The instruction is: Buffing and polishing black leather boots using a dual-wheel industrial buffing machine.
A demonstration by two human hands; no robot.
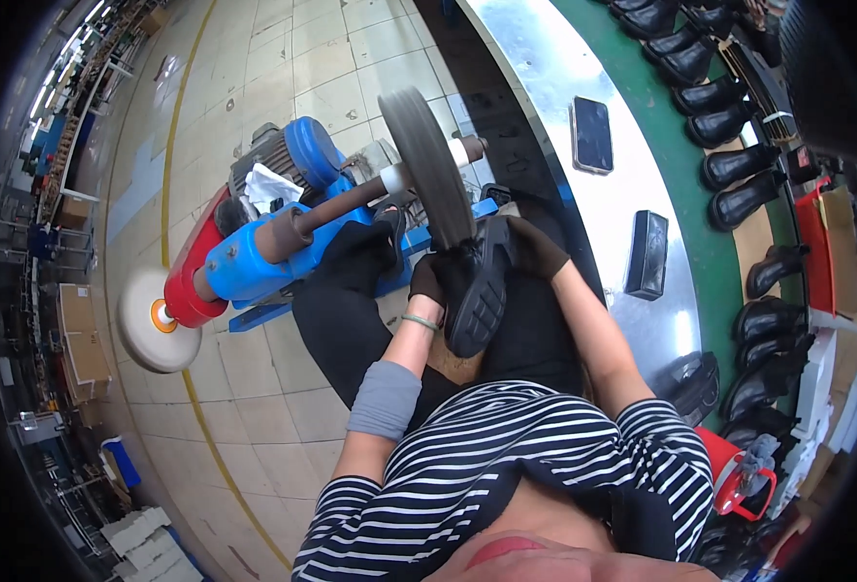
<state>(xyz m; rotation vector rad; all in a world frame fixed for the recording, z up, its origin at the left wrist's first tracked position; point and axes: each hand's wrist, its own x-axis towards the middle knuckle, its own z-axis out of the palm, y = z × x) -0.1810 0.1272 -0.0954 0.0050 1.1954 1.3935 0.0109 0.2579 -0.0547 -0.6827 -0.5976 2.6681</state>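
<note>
Both my hands wear dark gloves and hold a black shoe [480, 296] over my lap. Its ridged sole faces up and to the right. My left hand [429, 276] grips the shoe's left side, its fingers partly hidden behind it. Around the far right end closes my right hand [537, 248]. The upper of the shoe lies against, or very close to, the lower rim of a dark buffing wheel [426, 160]. That wheel looks blurred, as if spinning, on a thick horizontal shaft [349, 202].
The blue machine body [254, 254] carries a pale round wheel [160, 320] at its left end, and a motor [278, 165] behind. To my right, a metal bench [608, 233] holds a phone [592, 135] and a black box [648, 254]. Black shoes [743, 167] line a green conveyor [685, 184].
</note>
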